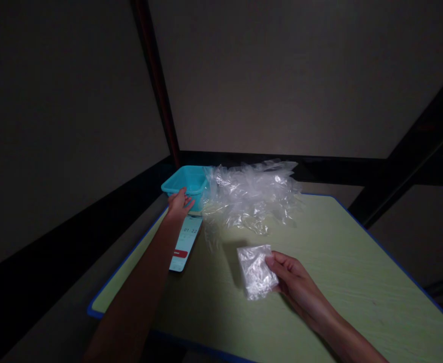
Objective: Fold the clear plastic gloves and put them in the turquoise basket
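Between the thumb and fingers of my right hand [293, 277] is a folded clear plastic bag [257, 272], a flat crinkled square held above the table. My left hand [181, 202] reaches out to the near rim of a turquoise plastic basin [187, 171], its fingers apart and nothing seen in them. Whether those fingers touch the rim I cannot tell. A loose heap of clear plastic bags [251, 194] lies to the right of the basin and covers part of its side.
A phone [185, 244] showing a running timer lies under my left forearm. The pale green table [342, 262] has a blue edge. Walls [274, 75] with dark beams stand close behind and to the left.
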Tool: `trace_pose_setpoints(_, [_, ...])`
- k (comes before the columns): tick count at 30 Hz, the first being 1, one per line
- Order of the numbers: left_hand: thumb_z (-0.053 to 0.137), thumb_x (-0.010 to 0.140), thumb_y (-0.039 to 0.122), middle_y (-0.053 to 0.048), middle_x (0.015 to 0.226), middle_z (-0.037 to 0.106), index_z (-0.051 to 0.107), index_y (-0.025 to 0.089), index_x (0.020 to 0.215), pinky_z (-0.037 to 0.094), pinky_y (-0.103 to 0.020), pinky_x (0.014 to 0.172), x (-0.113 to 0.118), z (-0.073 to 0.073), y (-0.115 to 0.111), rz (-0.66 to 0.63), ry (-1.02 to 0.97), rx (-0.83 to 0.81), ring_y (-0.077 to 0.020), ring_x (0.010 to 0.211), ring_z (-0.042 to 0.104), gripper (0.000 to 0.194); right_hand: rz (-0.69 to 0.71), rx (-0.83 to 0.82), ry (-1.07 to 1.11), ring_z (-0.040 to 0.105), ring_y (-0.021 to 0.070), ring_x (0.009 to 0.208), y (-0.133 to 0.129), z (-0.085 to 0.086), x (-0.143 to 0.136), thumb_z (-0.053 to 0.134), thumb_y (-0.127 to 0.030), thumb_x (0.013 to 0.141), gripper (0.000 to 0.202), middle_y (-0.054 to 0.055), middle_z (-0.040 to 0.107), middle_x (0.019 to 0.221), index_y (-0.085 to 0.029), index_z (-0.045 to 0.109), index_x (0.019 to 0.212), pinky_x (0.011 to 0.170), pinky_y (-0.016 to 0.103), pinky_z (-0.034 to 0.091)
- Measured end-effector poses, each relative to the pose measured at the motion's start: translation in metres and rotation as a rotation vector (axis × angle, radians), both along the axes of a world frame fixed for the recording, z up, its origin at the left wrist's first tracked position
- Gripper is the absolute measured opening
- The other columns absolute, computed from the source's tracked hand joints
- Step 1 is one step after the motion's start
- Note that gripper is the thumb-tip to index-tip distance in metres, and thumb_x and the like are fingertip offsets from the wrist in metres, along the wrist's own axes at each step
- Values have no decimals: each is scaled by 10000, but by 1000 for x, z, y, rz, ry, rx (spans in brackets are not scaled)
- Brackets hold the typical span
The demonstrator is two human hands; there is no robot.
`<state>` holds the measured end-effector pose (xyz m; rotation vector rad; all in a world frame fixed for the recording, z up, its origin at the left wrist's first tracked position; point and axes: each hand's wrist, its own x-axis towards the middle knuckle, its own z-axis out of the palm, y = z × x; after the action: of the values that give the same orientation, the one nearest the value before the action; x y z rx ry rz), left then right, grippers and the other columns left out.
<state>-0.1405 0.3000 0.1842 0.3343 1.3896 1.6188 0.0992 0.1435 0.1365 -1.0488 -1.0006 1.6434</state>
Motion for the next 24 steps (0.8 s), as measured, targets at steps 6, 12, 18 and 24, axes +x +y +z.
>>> trace_pose_setpoints(6, [548, 879, 282, -71, 1093, 580, 545, 154, 1112, 517, -370, 763, 3, 8, -10, -26, 32, 101, -182, 903, 598, 266, -6, -3, -14, 431, 75, 478, 0, -2, 0, 758, -519, 582, 388, -20, 574, 550, -152, 690, 689, 474, 190, 336])
trace_pose_setpoints(12, [587, 752, 103, 43, 652, 585, 520, 176, 698, 494, -238, 633, 15, 18, -36, -130, 55, 229, -82, 576, 559, 113, -100, -1, -8, 447, 84, 472, 2, 11, 6, 778, -488, 564, 359, -7, 585, 548, -157, 680, 662, 458, 194, 357])
trace_pose_setpoints(18, [642, 592, 121, 24, 627, 603, 526, 167, 704, 457, -229, 546, 32, 14, -65, -321, 58, 278, -109, 542, 555, 167, -265, 42, 11, 474, 94, 491, 0, 37, 29, 819, -438, 511, 329, 2, 596, 587, -173, 675, 641, 474, 212, 428])
trace_pose_setpoints(24, [689, 534, 196, 8, 664, 630, 584, 159, 750, 466, -254, 575, 39, 0, -97, -473, 63, 310, -150, 618, 598, 243, -364, 137, -56, 471, 100, 486, -3, 57, 58, 824, -431, 495, 301, 10, 589, 578, -200, 689, 632, 448, 209, 424])
